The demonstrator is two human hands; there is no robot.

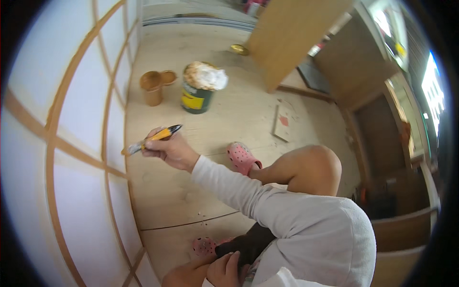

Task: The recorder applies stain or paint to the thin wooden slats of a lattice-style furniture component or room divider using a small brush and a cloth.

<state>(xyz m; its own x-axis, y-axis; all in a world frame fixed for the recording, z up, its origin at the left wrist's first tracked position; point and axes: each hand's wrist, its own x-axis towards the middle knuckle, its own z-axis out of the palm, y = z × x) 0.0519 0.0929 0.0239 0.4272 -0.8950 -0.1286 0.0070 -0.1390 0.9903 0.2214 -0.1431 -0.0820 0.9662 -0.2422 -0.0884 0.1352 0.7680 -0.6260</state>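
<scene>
Yellow and black, the paintbrush (162, 134) is sitting pinched in the right hand (167, 149), its whitened bristles (135, 148) pointing at the white panel (81, 191); I cannot tell whether they are touching. It is probably feeling light, stiff-handled and soft-tipped, so the neck is likely offering steadiest control. The left hand (224, 271) is resting apart, low down; whether it is gripping anything, I cannot tell.

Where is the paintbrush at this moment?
In the head view, the paintbrush is left of centre, in the right hand, its bristle end close beside the latticed panel.
</scene>
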